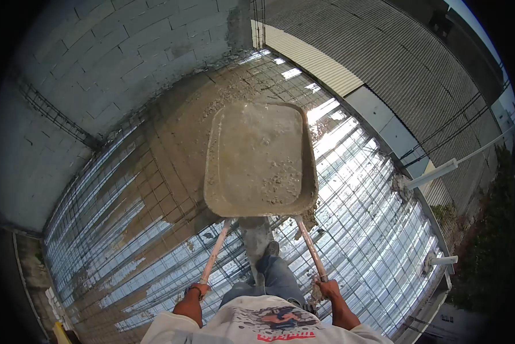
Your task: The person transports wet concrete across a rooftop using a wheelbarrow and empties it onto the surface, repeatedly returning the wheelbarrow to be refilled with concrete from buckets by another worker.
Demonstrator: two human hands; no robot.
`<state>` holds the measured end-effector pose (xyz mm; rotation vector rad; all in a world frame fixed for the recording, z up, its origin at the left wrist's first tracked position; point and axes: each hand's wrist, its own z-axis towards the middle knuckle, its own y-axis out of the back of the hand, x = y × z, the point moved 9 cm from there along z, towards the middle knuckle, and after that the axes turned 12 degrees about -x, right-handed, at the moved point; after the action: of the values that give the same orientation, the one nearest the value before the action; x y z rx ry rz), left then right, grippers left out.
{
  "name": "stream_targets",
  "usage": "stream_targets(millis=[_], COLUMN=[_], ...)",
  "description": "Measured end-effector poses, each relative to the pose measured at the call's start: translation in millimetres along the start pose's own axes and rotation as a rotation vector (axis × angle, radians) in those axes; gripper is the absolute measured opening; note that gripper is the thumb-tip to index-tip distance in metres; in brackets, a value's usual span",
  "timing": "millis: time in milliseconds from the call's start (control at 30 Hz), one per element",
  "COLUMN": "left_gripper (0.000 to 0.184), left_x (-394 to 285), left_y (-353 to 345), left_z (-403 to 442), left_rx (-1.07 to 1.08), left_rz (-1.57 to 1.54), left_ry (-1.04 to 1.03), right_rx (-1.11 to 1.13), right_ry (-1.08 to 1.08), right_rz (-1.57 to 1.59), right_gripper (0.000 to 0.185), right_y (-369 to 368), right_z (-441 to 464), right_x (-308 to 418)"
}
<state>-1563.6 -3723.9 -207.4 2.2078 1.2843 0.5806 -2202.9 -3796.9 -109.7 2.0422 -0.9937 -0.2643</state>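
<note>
A wheelbarrow (pixel 257 149) stands in front of me, its tray coated with wet-looking grey concrete and some gravelly lumps near the lower right. My left hand (pixel 196 290) is closed around the end of the left handle (pixel 217 251). Around the end of the right handle (pixel 310 246) my right hand (pixel 326 288) is closed too. Both arms hang down beside my body. The wheel is hidden beneath the tray. One shoe (pixel 271 249) shows between the handles, on a narrow grey strip (pixel 254 238).
Steel mesh (pixel 360 241) lies over shiny ribbed metal decking. Wet concrete (pixel 177 126) covers part of it ahead and left. A block wall (pixel 137 46) rises at the left. White pipes (pixel 435 174) stick up by the right edge, with a corrugated roof (pixel 372 46) beyond.
</note>
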Motion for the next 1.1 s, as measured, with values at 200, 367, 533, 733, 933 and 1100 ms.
stream_targets(millis=[200, 367, 533, 733, 933, 1100], left_gripper=[0.037, 0.060, 0.058, 0.051, 0.045, 0.047], left_x=[-74, -161, -193, -248, -287, -329], left_y=[68, 171, 247, 403, 488, 537], left_z=[-32, -52, -45, -144, -163, -199], left_rx=[-0.045, -0.058, -0.091, -0.130, -0.227, -0.292], left_rz=[-0.104, -0.178, -0.077, -0.239, -0.392, -0.565], left_ry=[-0.063, -0.101, -0.206, -0.370, -0.482, -0.691], right_rx=[-0.087, -0.060, -0.129, -0.185, -0.201, -0.312], right_ry=[0.119, 0.133, 0.241, 0.322, 0.186, 0.270], right_rz=[-0.036, 0.071, 0.075, 0.113, 0.184, 0.324], right_gripper=[0.067, 0.060, 0.047, 0.040, 0.044, 0.051], right_y=[45, 125, 204, 297, 349, 387], right_z=[75, 93, 60, -1, -40, -41], right_x=[86, 206, 301, 417, 479, 512])
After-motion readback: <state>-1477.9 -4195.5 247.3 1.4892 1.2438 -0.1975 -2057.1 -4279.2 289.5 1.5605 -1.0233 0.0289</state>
